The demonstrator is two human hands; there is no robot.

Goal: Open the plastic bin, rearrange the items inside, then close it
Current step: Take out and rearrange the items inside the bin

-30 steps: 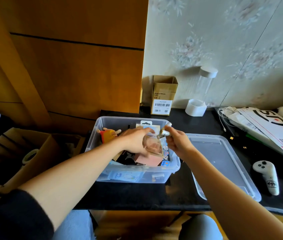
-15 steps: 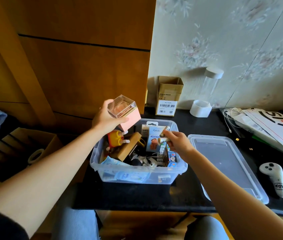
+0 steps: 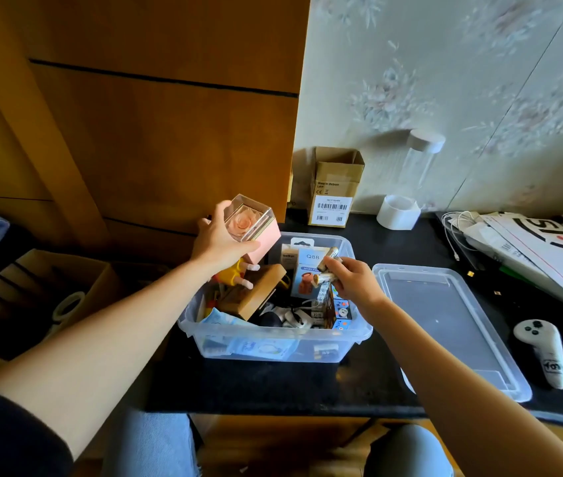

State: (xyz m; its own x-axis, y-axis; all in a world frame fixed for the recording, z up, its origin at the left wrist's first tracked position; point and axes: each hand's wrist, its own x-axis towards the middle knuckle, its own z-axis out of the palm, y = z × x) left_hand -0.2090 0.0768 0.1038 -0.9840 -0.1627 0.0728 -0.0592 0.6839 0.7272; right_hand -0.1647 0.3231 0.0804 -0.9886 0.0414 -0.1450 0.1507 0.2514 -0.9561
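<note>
Two hands: both raised over the open bin, each holding something.
Cardboard carton (image 3: 66, 284): far left, below desk level, a roll of tape (image 3: 66, 306) lying in it.
Left hand (image 3: 219, 241): fingers and thumb curled round a clear cube case (image 3: 250, 223); held above the bin's far-left corner.
Clear cube case: transparent top, pink base, a peach-pink rose visible inside; tilted.
Plastic bin (image 3: 273, 346): clear, rectangular, lid off; stands on the black desk (image 3: 273, 387) near its front edge.
Bin contents: yellow toy figure (image 3: 233, 275) at far left, brown wooden box (image 3: 259, 294) tilted beside it, blue-and-white "Q88" carton (image 3: 307, 270) upright at the back, small printed boxes and dark items at the right and bottom.
Right hand (image 3: 354, 282): fingers pinching two batteries (image 3: 326, 270), pale with printed wrap; held over the bin's right half.
Lid (image 3: 445, 325): clear, lying flat on the desk, just right of the bin.
Back of desk: open cardboard box (image 3: 336, 187) with barcode label, white ring (image 3: 397, 216), clear cylinder with white cap (image 3: 423, 156).
Far right: white controller (image 3: 545, 351) on the desk, printed flat packages (image 3: 548, 249) and a white cable (image 3: 453, 228).
</note>
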